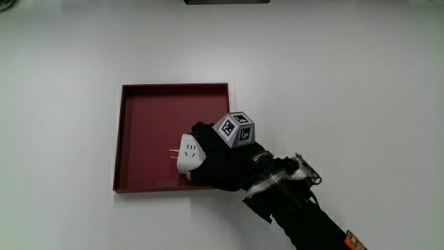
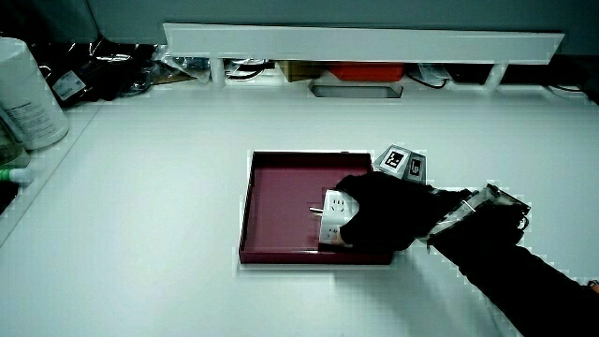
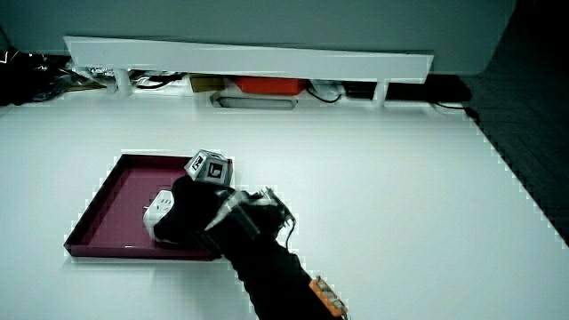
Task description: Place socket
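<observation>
A white socket (image 1: 189, 153) with metal prongs sits in the dark red tray (image 1: 149, 114), near the tray's rim closest to the person. The gloved hand (image 1: 211, 161) reaches into the tray and its fingers are wrapped around the socket. The patterned cube (image 1: 235, 129) rides on the back of the hand. In both side views the socket (image 2: 335, 212) (image 3: 159, 209) shows inside the tray (image 2: 281, 183) (image 3: 111, 200), held by the hand (image 2: 379, 213) (image 3: 191, 213). Whether the socket rests on the tray floor is not clear.
A low white partition (image 2: 365, 42) runs along the table's edge farthest from the person, with cables and an orange item under it. A white cylindrical container (image 2: 23, 89) stands at the table's edge in a side view.
</observation>
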A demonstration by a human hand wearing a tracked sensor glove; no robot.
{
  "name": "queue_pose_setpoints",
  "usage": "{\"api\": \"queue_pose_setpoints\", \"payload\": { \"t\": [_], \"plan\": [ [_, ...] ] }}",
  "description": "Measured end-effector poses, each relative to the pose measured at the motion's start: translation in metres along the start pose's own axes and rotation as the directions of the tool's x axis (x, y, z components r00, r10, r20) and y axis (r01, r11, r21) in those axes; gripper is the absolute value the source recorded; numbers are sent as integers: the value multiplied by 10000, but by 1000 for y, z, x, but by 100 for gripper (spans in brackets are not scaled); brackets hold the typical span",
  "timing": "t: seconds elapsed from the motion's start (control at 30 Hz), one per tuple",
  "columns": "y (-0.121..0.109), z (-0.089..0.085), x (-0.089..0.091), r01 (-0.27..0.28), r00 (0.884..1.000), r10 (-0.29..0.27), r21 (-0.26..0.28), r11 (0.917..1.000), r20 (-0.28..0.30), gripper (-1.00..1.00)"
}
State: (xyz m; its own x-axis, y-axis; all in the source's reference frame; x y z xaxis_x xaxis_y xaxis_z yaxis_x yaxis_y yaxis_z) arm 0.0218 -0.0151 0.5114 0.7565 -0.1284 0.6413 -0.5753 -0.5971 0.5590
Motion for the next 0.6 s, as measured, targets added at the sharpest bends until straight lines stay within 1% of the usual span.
{"api": "queue_pose_setpoints", "payload": {
  "t": [0.03,0.07,0.1,0.17,0.2,0.23,0.27,0.33,0.37,0.4,0.43,0.5,0.53,0.57,0.6],
  "plan": [
    [0,-1,0,5,10000,-5,-30,10000,69,-40],
    [0,-1,0,-43,10000,43,-86,10000,-6,-43],
    [-1,-1,1,11,10000,-11,30,10000,-33,-47],
    [-3,-2,2,-61,10000,60,145,9999,69,-53],
    [-3,-2,3,-149,9999,149,11,9999,-54,-57],
    [-4,-1,3,-116,9999,116,25,9999,-118,-60],
    [-4,-2,6,-135,9998,134,-72,9999,-128,-63],
    [-6,-1,10,-235,9984,222,-242,9994,-526,-70],
    [-9,1,10,-235,9986,219,-336,9992,-476,-73],
    [-12,3,10,-450,9976,430,-369,9983,-535,-77],
    [-18,8,8,-487,9977,471,-318,9983,-491,-80],
    [-26,13,10,-827,9939,804,-281,9962,-754,-87],
    [-26,13,16,-1062,9850,964,-627,9924,-1431,-90],
    [-30,15,19,-1250,9816,1152,-563,9906,-1525,-93],
    [-34,17,22,-1576,9735,1474,-460,9864,-1747,-97]
  ]
}}
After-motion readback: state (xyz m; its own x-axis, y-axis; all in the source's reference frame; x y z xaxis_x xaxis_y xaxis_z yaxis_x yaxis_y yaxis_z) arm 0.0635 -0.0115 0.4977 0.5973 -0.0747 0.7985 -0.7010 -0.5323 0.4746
